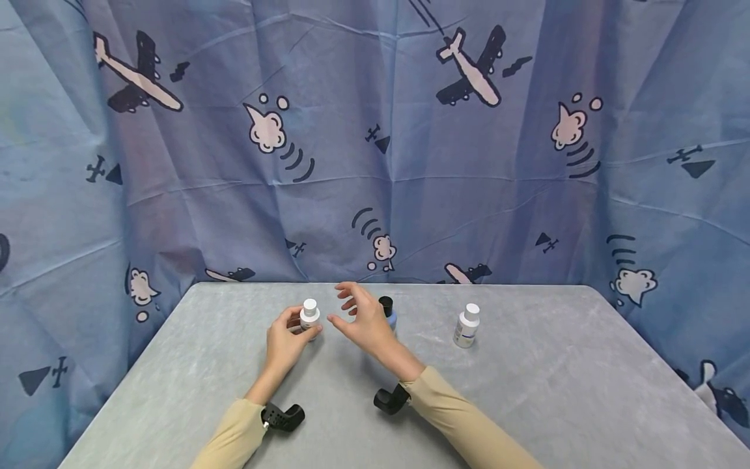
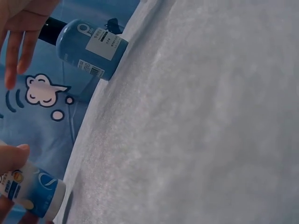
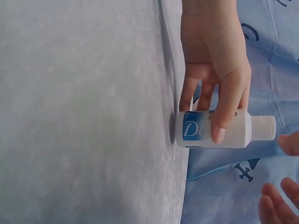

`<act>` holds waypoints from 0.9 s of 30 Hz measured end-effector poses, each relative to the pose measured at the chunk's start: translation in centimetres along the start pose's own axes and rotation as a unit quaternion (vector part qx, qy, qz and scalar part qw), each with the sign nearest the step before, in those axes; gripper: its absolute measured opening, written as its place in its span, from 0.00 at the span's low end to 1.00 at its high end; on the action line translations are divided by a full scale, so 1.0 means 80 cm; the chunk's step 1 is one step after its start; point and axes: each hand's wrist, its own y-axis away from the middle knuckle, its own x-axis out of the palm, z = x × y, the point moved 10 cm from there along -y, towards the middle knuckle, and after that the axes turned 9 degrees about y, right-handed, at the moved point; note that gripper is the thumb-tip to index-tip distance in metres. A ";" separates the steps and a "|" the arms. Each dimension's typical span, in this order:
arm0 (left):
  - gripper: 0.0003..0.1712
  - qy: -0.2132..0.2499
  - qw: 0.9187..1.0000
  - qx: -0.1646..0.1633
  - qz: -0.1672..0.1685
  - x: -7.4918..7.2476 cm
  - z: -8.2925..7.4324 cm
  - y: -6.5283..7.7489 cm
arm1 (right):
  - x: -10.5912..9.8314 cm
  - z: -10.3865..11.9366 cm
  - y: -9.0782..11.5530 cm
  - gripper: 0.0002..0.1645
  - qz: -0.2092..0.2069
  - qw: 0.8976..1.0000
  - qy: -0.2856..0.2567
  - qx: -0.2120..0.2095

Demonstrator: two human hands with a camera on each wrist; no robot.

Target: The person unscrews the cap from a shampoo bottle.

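Observation:
My left hand point(image 1: 284, 345) grips a small white bottle point(image 1: 309, 316) with a white cap, thumb on one side and fingers round the other. In the right wrist view this bottle point(image 3: 238, 133) shows a blue band near its base, close to the tabletop. To its right, my right hand point(image 1: 368, 324) hovers with fingers spread and gently bent, nothing between them. Its fingertips point(image 3: 290, 143) are beside the cap in the right wrist view. Partly hidden behind that hand stands a blue bottle point(image 1: 391, 318) with a black cap; its pale label point(image 2: 103, 44) shows in the left wrist view.
Another white bottle point(image 1: 467, 327) stands upright to the right on the grey-covered table point(image 1: 556, 378). A blue curtain point(image 1: 328, 143) printed with planes hangs behind the table's far edge. Black wrist cameras point(image 1: 391, 400) sit below both hands.

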 end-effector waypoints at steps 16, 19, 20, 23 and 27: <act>0.27 -0.015 0.999 0.012 -0.036 -0.016 -0.013 0.004 | 0.015 0.011 -0.015 0.28 0.028 0.998 -0.056 0.021; 0.28 -0.018 0.999 0.013 -0.035 -0.015 -0.014 0.006 | 0.020 0.012 -0.015 0.28 0.038 0.997 -0.066 0.029; 0.27 -0.019 0.999 0.013 -0.035 -0.015 -0.014 0.007 | 0.021 0.012 -0.015 0.28 0.042 0.996 -0.067 0.033; 0.27 -0.020 0.999 0.015 -0.036 -0.015 -0.015 0.008 | 0.024 0.013 -0.015 0.28 0.048 0.996 -0.072 0.038; 0.28 -0.019 0.999 0.020 -0.038 -0.015 -0.019 0.009 | 0.028 0.014 -0.016 0.27 0.054 0.995 -0.077 0.044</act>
